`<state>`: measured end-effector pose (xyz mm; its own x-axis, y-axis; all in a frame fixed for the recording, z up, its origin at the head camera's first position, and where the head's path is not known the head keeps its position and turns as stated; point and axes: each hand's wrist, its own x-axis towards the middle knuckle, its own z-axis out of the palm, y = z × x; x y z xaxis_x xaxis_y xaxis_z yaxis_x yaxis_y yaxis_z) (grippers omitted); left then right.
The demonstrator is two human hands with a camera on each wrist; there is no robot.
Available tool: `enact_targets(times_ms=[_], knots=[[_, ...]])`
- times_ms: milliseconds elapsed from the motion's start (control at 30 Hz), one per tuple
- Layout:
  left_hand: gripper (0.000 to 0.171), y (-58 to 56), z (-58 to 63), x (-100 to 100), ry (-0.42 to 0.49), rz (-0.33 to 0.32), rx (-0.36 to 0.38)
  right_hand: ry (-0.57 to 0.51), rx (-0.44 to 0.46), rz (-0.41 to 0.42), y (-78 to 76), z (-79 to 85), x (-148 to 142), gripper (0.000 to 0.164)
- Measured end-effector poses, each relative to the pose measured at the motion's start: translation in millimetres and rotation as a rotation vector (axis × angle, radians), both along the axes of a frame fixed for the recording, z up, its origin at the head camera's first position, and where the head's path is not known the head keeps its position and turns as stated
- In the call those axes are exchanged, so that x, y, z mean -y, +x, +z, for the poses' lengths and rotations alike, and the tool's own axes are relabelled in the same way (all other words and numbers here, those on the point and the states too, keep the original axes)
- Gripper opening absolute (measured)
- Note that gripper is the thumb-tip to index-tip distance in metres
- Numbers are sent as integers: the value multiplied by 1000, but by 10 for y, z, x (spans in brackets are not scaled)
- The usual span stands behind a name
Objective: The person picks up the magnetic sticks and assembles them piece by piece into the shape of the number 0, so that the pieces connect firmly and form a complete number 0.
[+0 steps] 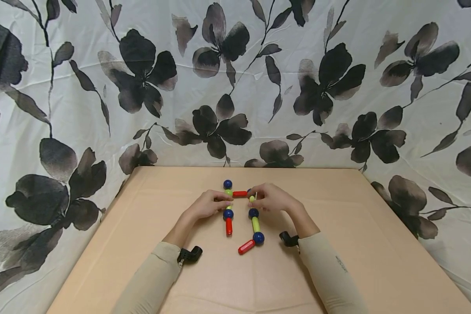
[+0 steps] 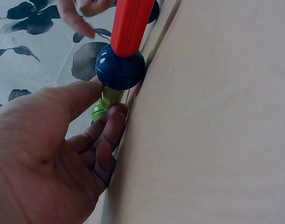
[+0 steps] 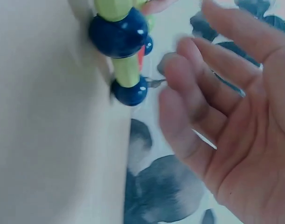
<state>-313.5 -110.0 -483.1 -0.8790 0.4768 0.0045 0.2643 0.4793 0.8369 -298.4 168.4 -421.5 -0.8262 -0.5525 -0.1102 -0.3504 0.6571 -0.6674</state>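
Connected rods and balls lie on the table in two columns, joined at the far end by a red rod. My left hand pinches the yellow-green rod of the left column between thumb and fingers. A blue ball and another red rod continue from it toward me. Beside the right column, my right hand has loosely bent fingers. In the right wrist view, a gap separates them from the yellow-green rod and its blue balls.
The right column ends near me in a blue ball with a slanting red rod. A blue ball tops the left column. Behind the tan table hangs a floral cloth. Black cameras sit on both wrists.
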Motion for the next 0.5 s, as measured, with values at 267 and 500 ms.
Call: enact_targets(times_ms=[267, 500], knots=[[23, -2, 2, 1, 6, 5, 7, -138, -64, -184, -245, -200, 13, 44], [24, 7, 11, -6, 3, 4, -2, -163, -2, -171, -371, -418, 42, 38]])
